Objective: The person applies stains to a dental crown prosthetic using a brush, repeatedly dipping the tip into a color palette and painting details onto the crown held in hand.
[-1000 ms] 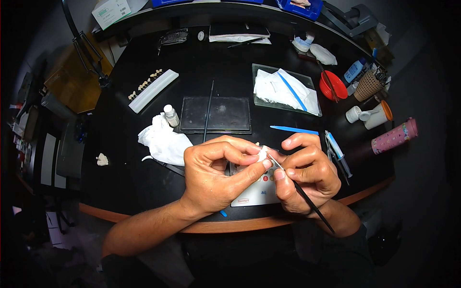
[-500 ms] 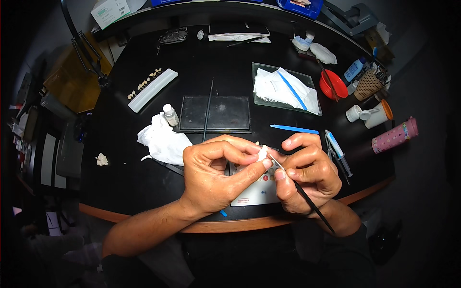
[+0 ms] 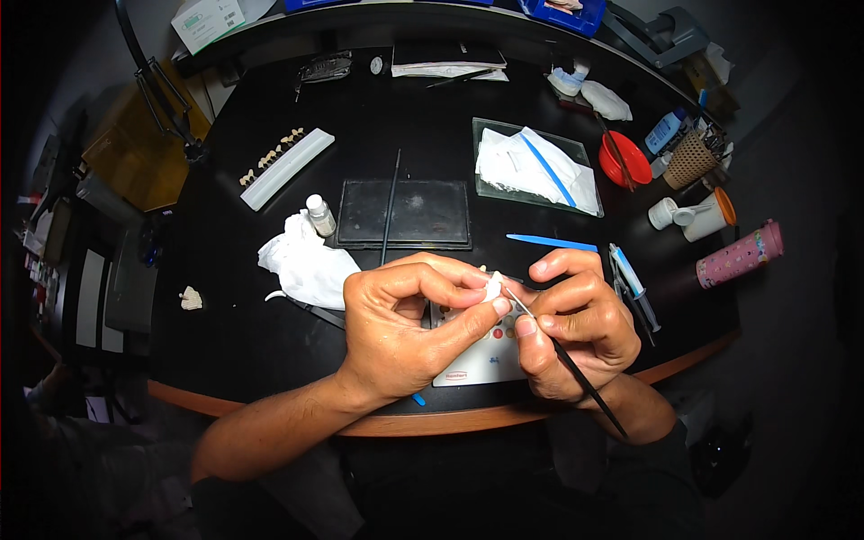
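Observation:
Pinched between thumb and fingertips of my left hand [image 3: 396, 328] is a small white dental crown [image 3: 493, 287], held up over the table. My right hand [image 3: 580, 337] grips a fine brush [image 3: 580, 376] like a pen, its black handle slanting down to the right. The brush's thin pale tip points at the crown from the right, very close; whether it touches I cannot tell. Below both hands lies a white palette card [image 3: 463, 367] with coloured dots, partly hidden by them.
A black slab [image 3: 414, 211] with a long dark brush [image 3: 391, 202] across it lies beyond my hands. Left are a white cloth [image 3: 306, 265], a small bottle [image 3: 319, 216] and a tooth shade guide [image 3: 288, 169]. Right are a glass plate [image 3: 486, 184], a red bowl [image 3: 634, 155] and a pink tumbler [image 3: 740, 255].

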The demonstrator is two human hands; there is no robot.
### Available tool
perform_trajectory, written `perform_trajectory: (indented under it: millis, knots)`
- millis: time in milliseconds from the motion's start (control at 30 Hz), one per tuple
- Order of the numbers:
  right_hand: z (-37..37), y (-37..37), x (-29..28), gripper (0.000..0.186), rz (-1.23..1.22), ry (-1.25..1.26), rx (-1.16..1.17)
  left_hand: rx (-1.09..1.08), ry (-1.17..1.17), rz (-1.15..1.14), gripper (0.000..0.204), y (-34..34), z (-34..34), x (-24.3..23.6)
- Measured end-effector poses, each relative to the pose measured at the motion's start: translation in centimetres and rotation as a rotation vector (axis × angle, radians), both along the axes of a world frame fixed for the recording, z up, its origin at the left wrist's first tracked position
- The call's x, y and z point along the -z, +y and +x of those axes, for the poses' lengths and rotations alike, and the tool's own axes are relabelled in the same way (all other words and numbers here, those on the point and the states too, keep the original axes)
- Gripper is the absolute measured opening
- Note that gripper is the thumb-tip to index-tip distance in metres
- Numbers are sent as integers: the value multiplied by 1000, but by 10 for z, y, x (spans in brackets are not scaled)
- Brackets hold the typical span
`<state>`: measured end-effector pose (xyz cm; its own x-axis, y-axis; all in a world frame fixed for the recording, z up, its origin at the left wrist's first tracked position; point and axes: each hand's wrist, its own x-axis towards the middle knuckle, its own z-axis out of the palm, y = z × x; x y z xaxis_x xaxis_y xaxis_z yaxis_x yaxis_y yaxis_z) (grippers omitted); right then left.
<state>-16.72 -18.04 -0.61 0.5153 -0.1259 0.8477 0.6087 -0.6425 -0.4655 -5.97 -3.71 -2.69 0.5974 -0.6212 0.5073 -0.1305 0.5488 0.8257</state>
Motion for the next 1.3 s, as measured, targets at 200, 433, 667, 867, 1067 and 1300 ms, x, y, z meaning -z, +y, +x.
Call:
perform_trajectory:
  millis: [200,433,667,867,1067,1300]
  knots:
    - [0,-2,1,23,-15,-11,-8,8,5,19,15,1,0,-2]
    - [0,-1,0,22,-8,-17,-8,19,27,14,14,1,0,0]
    - [2,0,-1,23,-33,-21,7,-12,11,-1,14,0,0,-1]
    - [2,0,-2,23,-35,-25,3,-15,33,9,14,1,-1,-3]
    - [0,0,-1,24,-38,-14,7,-13,24,10,14,1,-1,-2]
    - [1,0,-2,24,-30,-18,13,-14,28,15,14,1,-1,-2]
